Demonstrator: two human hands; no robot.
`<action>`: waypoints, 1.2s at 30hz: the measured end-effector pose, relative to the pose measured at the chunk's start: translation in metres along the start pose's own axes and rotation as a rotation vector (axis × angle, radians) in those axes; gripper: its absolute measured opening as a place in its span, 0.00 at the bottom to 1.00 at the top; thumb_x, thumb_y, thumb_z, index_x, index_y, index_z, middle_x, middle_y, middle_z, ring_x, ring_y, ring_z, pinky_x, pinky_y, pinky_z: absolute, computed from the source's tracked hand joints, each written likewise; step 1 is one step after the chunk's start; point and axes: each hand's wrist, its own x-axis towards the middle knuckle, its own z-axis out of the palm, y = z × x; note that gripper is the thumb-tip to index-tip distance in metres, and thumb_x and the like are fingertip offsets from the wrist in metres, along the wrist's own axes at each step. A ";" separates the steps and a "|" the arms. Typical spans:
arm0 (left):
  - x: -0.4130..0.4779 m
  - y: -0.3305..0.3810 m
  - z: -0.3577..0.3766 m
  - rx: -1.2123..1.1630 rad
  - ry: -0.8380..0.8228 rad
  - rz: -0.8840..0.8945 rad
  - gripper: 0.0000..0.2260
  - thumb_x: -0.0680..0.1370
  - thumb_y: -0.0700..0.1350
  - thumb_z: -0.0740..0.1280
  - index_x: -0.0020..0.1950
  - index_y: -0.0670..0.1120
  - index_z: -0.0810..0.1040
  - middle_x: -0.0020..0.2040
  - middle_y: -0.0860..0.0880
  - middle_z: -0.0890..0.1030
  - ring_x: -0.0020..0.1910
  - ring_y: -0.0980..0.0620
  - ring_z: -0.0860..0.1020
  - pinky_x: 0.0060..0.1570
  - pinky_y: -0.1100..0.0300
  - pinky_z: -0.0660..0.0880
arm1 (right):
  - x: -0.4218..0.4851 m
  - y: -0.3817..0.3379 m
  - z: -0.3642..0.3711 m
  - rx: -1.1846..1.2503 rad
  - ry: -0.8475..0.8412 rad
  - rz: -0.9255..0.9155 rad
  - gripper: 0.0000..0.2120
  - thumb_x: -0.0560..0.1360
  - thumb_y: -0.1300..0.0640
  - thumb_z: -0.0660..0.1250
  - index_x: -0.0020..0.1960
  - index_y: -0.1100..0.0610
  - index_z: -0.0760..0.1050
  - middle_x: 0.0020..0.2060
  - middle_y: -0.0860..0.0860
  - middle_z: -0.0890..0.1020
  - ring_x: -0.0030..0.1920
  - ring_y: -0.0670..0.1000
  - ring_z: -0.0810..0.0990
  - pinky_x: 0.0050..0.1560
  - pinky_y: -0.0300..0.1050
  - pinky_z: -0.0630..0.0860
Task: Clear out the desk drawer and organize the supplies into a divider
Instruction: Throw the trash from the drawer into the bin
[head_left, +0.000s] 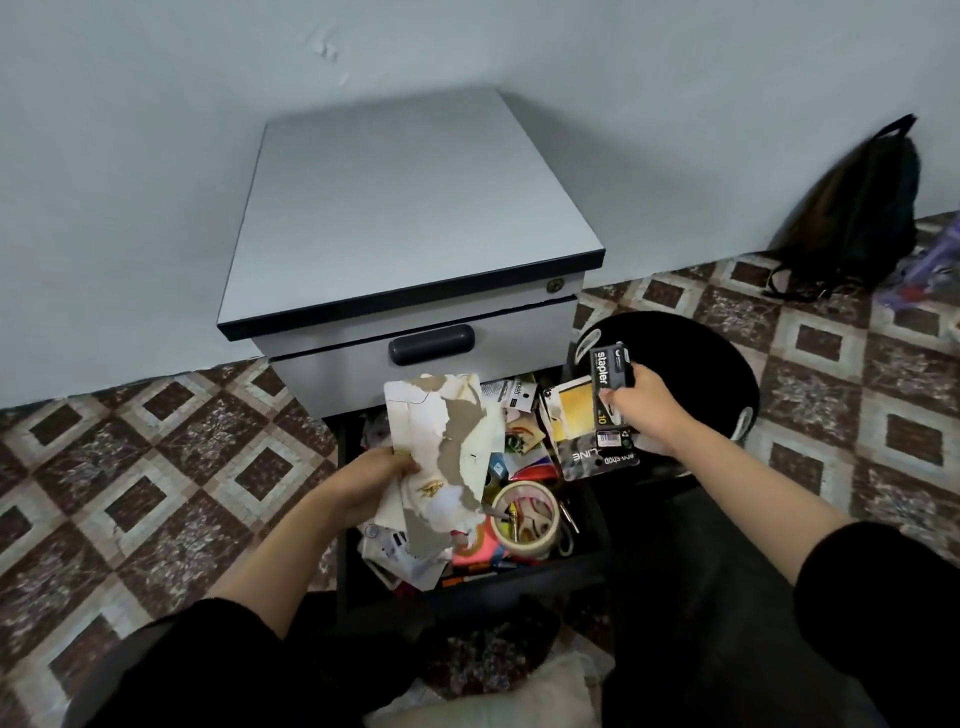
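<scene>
— Where's the stapler box?

— In the right hand, which grips its near end just right of the open drawer, over a black stool. Its long axis runs away from the person, far end towards the cabinet (the lettering runs along it).

— Progress?

— Early, I'd judge. The drawer is crammed, with a tape roll among the clutter. The left hand grips torn paper above it. No divider shows.

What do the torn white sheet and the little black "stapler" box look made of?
The torn sheet: matte white card, probably; its ripped top layer bares grey-brown pulp. The stapler box: likely thin printed cardboard, dark, with crisp folded edges and white lettering; how shiny it is I cannot tell.
</scene>
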 end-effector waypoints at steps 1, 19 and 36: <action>0.001 0.001 0.005 -0.015 -0.016 0.001 0.09 0.79 0.33 0.55 0.51 0.38 0.74 0.40 0.43 0.83 0.37 0.48 0.82 0.36 0.57 0.80 | -0.001 0.000 -0.008 0.043 0.017 0.010 0.12 0.76 0.68 0.61 0.60 0.63 0.71 0.51 0.57 0.76 0.52 0.54 0.75 0.51 0.43 0.69; 0.057 0.052 0.157 -0.057 -0.074 0.001 0.07 0.80 0.34 0.56 0.56 0.38 0.71 0.46 0.41 0.79 0.35 0.48 0.80 0.23 0.63 0.76 | 0.022 0.046 -0.139 0.534 0.152 0.309 0.14 0.77 0.71 0.55 0.60 0.65 0.70 0.55 0.61 0.77 0.54 0.59 0.76 0.58 0.57 0.73; 0.129 0.058 0.218 -0.071 -0.095 -0.035 0.28 0.78 0.44 0.65 0.74 0.38 0.58 0.72 0.41 0.66 0.69 0.44 0.68 0.67 0.52 0.66 | 0.049 0.097 -0.162 0.751 0.277 0.374 0.10 0.78 0.71 0.56 0.55 0.63 0.70 0.40 0.56 0.78 0.38 0.53 0.78 0.33 0.47 0.72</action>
